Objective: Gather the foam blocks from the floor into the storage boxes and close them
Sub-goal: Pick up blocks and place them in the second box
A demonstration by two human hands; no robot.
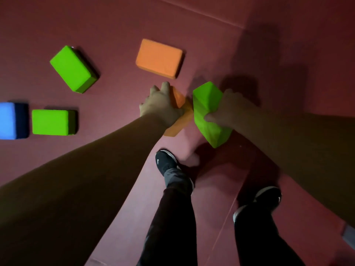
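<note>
My left hand (161, 105) grips an orange foam block (179, 120), mostly hidden under the hand and forearm. My right hand (225, 110) holds a green foam block (206, 112) tilted on end, lifted above the floor and close beside the orange one. Another orange block (159, 58) lies flat on the dark red floor just beyond my hands. Two green blocks (74, 69) (51, 122) and a blue block (10, 120) lie to the left. No storage box is in view.
My two feet in black shoes (166, 162) (267, 196) stand on the red mat floor (115, 20) below the hands. Seams cross the mat at the upper right and lower middle. A grey object (348, 236) shows at the right edge.
</note>
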